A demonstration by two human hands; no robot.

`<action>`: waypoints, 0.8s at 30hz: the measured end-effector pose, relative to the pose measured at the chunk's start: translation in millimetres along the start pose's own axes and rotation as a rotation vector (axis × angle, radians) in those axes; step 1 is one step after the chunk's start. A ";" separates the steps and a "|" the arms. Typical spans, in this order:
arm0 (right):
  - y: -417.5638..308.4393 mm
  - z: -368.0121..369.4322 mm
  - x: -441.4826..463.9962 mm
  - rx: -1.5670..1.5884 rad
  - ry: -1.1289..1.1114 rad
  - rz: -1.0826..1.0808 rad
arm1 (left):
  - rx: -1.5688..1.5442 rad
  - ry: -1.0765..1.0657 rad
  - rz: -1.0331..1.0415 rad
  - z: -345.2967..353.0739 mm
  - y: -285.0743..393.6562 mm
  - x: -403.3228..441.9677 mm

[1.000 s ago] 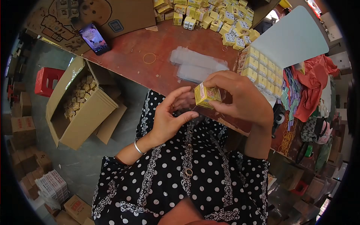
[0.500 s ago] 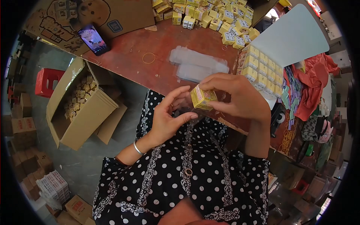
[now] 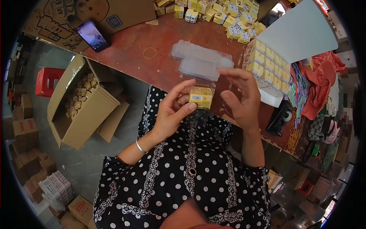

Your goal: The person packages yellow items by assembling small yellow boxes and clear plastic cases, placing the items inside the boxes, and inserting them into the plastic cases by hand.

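Between the thumb and fingers of my left hand (image 3: pixel 170 116) is a small yellow box (image 3: pixel 202 100), its barcode side facing up. Clear plastic shows above and below the box, seemingly a sleeve around it. My right hand (image 3: pixel 244 100) is apart from the box, off to its right, with fingers spread and holding nothing. Just beyond both hands, flat clear plastic sleeves (image 3: pixel 198 68) lie overlapped on the red table (image 3: pixel 129 57).
Loose yellow boxes (image 3: pixel 225 15) are heaped at the back. Wrapped yellow boxes (image 3: pixel 267 70) stand in rows at right beside a white panel (image 3: pixel 297 32). A phone (image 3: pixel 91 36) leans on a carton at back left. An open carton (image 3: pixel 89 118) of small boxes stands lower left.
My right hand has let go of the yellow box and moved right, its fingers opening. The box has turned so its barcode side shows, and is now in my left hand.
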State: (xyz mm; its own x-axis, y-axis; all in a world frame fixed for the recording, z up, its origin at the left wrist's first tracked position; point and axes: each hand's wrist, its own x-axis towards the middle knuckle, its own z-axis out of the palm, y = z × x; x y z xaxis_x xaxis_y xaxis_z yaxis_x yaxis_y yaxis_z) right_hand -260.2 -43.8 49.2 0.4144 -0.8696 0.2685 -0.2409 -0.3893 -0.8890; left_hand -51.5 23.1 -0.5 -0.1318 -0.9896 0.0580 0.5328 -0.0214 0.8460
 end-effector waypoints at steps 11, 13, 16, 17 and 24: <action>31.9 66.0 -82.0 0.095 0.072 0.107 | 0.022 -0.029 -0.127 -19.2 -32.3 -28.5; 32.6 70.3 -89.1 0.144 0.052 0.116 | 0.261 -0.046 -0.119 -27.6 -35.0 -33.5; 39.1 83.4 -95.5 0.323 0.120 0.116 | 0.182 -0.060 -0.046 -27.1 -40.9 -32.3; 41.3 87.0 -95.5 0.459 0.211 0.108 | 0.179 -0.058 -0.046 -25.8 -42.6 -30.1; 54.0 73.2 -94.1 0.519 0.118 0.040 | 0.242 -0.091 -0.143 -31.3 -25.0 -25.2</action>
State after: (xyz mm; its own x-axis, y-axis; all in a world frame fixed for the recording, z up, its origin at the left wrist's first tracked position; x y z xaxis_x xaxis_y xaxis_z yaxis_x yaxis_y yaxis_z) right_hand -247.9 39.3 -51.2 0.3055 -0.9205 0.2436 0.2238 -0.1793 -0.9580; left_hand -35.3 44.1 -39.7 -0.2715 -0.9619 -0.0327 0.2896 -0.1141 0.9503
